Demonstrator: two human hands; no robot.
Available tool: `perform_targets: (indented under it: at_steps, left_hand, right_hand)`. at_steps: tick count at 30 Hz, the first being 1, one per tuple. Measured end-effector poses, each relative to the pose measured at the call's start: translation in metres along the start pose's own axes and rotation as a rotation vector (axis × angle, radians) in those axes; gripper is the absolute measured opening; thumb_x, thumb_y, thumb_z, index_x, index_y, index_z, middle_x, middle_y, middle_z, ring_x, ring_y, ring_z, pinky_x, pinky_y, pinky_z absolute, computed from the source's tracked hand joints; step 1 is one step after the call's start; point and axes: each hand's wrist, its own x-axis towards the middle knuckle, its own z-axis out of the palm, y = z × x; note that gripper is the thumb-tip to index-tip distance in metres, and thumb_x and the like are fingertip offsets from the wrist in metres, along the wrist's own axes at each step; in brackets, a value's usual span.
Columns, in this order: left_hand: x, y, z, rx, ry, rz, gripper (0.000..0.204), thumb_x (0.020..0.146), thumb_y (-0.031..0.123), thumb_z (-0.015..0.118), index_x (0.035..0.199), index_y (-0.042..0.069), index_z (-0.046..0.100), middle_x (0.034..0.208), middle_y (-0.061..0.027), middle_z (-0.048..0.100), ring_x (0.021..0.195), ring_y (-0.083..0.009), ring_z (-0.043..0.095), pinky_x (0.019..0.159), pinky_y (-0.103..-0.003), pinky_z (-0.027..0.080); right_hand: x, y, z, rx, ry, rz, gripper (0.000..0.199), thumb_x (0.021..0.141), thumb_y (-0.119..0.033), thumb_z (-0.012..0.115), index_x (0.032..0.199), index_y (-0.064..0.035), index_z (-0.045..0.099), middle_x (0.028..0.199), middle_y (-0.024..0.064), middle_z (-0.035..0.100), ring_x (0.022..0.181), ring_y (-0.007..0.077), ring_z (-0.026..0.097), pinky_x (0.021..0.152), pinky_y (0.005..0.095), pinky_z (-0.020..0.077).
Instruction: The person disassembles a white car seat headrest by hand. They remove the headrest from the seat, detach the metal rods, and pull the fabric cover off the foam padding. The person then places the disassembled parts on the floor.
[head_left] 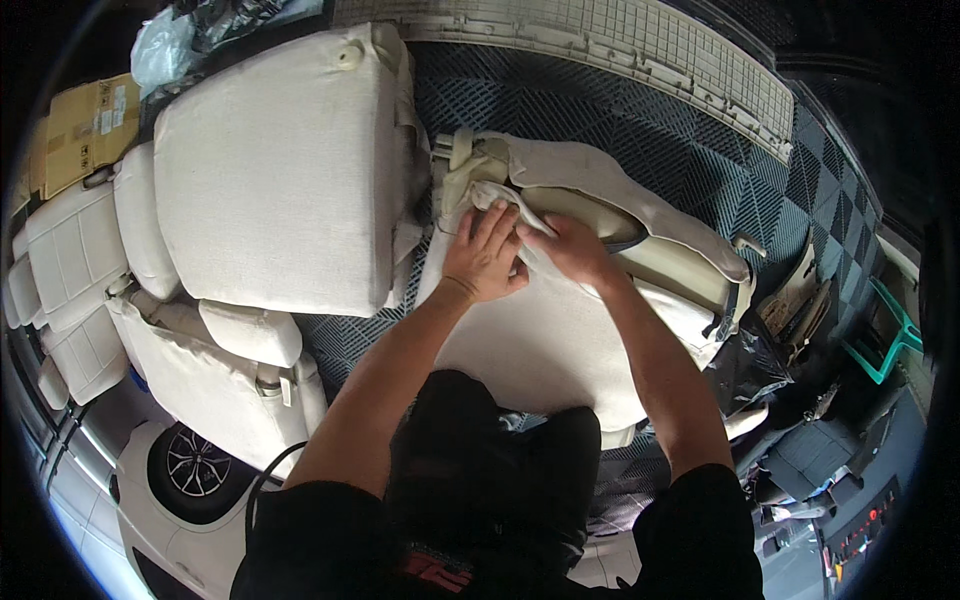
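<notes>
A car seat with a cream fabric cover (pixel 540 350) lies in front of me, close to my knees. Along its far side the cover stands apart from a beige inner panel (pixel 590 215). My left hand (pixel 484 258) rests on the bunched cloth near the seat's far left corner, its fingers stretched out and somewhat spread. Right beside it, my right hand (pixel 575 250) has its fingers closed on the cover's folded edge; its fingertips are partly hidden in the cloth.
More cream seat parts (pixel 270 170) stand at the left, with cardboard boxes (pixel 90 130) beyond. A long beige plastic panel (pixel 640 50) lies across the far side of the patterned floor mat. A white car (pixel 170 510) is at lower left, a green stool (pixel 885 335) at right.
</notes>
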Motion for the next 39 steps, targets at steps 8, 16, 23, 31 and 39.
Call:
perform_targets:
  at_steps: [8,16,23,31,39]
  left_hand:
    - [0.000,-0.012,-0.010,-0.191,0.237,-0.020,0.053,0.074,0.021,0.071,0.124,0.010,0.056,0.143,-0.0129,0.042,0.140,-0.0342,0.031,0.110,-0.057,0.029]
    - [0.030,-0.056,-0.062,-0.164,0.025,-0.115,0.043,0.084,0.023,0.072,0.125,0.018,0.064,0.139,-0.0036,0.049,0.126,-0.0362,0.040,0.103,-0.054,0.037]
    - [0.084,-0.096,-0.074,-0.375,-0.070,-0.080,0.035,0.095,0.040,0.062,0.091,0.008,0.077,0.075,-0.0121,0.070,0.071,-0.0269,0.065,0.072,-0.042,0.053]
    - [0.075,-0.086,-0.075,-0.670,-0.069,-0.337,0.043,0.097,0.044,0.064,0.097,0.003,0.076,0.065,-0.0033,0.062,0.060,-0.0102,0.053,0.058,-0.032,0.047]
    - [0.048,-0.124,-0.051,-1.158,0.146,-0.308,0.028,0.096,0.030,0.069,0.108,0.004,0.073,0.096,-0.0019,0.070,0.090,-0.0114,0.061,0.084,-0.029,0.050]
  right_hand:
    - [-0.019,0.015,0.054,-0.450,0.458,-0.108,0.021,0.096,-0.030,0.056,0.098,-0.0112,0.064,0.089,0.0181,0.069,0.090,0.0403,0.066,0.081,0.0509,0.0516]
    - [-0.010,0.006,0.036,-0.269,0.348,0.150,0.037,0.098,-0.040,0.051,0.116,-0.0124,0.068,0.106,0.0181,0.070,0.104,0.0393,0.066,0.091,0.0460,0.0508]
    - [0.022,-0.025,0.011,-0.109,0.419,0.145,0.062,0.094,-0.057,0.054,0.130,-0.0069,0.063,0.132,0.0197,0.062,0.119,0.0340,0.060,0.096,0.0459,0.0493]
    - [0.039,-0.061,0.013,-0.440,0.398,0.010,0.047,0.088,-0.036,0.070,0.118,0.0006,0.068,0.099,0.0198,0.071,0.092,0.0316,0.069,0.083,0.0402,0.0519]
    - [0.026,-0.035,0.049,-0.321,0.653,-0.276,0.045,0.086,-0.032,0.072,0.111,0.0051,0.068,0.091,0.0204,0.071,0.085,0.0290,0.071,0.080,0.0382,0.0534]
